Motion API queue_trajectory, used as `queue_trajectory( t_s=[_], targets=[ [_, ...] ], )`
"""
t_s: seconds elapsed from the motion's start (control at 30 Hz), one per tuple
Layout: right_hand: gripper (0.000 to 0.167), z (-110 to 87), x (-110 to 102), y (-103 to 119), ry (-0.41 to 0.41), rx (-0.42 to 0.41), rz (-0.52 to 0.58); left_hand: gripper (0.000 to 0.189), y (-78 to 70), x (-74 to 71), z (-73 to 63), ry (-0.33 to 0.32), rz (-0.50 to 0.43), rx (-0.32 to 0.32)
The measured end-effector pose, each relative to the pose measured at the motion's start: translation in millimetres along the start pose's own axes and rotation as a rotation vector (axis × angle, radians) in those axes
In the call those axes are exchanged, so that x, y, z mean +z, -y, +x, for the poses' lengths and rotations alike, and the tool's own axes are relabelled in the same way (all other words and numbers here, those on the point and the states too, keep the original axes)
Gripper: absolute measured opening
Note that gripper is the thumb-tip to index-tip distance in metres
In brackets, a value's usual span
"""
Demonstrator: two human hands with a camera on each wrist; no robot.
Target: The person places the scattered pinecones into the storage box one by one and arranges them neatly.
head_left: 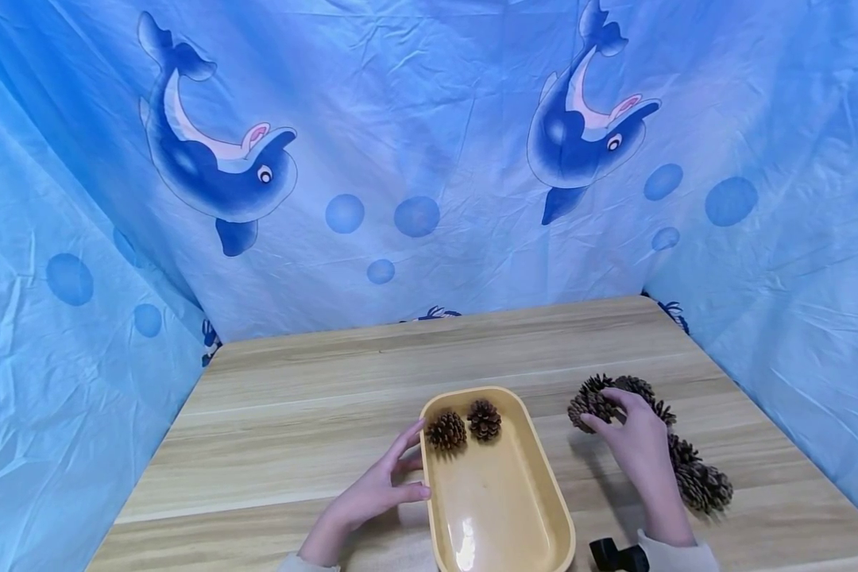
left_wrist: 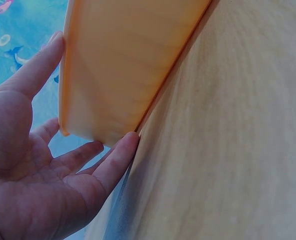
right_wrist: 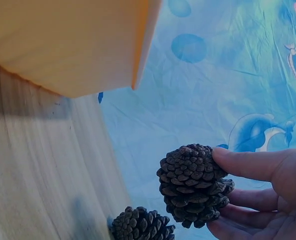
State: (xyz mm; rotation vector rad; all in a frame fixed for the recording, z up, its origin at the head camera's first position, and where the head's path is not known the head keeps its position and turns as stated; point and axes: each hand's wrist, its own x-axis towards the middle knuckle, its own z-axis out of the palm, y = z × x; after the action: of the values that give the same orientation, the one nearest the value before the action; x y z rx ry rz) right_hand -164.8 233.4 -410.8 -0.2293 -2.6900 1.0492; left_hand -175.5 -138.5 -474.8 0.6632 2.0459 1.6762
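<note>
A pale yellow tray point(head_left: 499, 492) stands on the table, with two brown pine cones, a left one point(head_left: 446, 431) and a right one point(head_left: 485, 419), at its far end. My left hand point(head_left: 379, 488) rests against the tray's left side, fingers spread and loosely bent. In the left wrist view, fingertips point(left_wrist: 130, 142) touch the outer wall low down, while the thumb lies near the rim. To the right of the tray, my right hand point(head_left: 636, 437) pinches a pine cone point(right_wrist: 190, 185) between thumb and fingers, above the table.
More pine cones lie in a row under and beside the right hand, including a near one point(head_left: 704, 486) and a far one point(head_left: 636, 387). A blue dolphin-print cloth point(head_left: 415, 143) hangs around the wooden table point(head_left: 293, 429). A black object point(head_left: 618, 554) shows beside the right sleeve.
</note>
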Motion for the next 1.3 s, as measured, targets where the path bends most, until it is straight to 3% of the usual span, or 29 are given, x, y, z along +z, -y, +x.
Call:
queue_trajectory(
  t_s=[0.8, 1.1, 1.3],
  targets=[
    [0.053, -8.0, 11.5, 20.6, 0.047, -0.134, 0.167, 0.094, 0.9, 0.0, -0.2, -0.005, 0.009, 0.009],
    [0.058, -13.3, 15.0, 31.5, 0.095, -0.111, 0.121, 0.094, 0.5, 0.5, 0.0, -0.008, 0.013, 0.008],
    [0.057, -13.9, 18.1, 33.8, 0.118, -0.125, 0.209, 0.094, -0.2, 1.2, -0.7, -0.011, 0.016, 0.005]
  ],
)
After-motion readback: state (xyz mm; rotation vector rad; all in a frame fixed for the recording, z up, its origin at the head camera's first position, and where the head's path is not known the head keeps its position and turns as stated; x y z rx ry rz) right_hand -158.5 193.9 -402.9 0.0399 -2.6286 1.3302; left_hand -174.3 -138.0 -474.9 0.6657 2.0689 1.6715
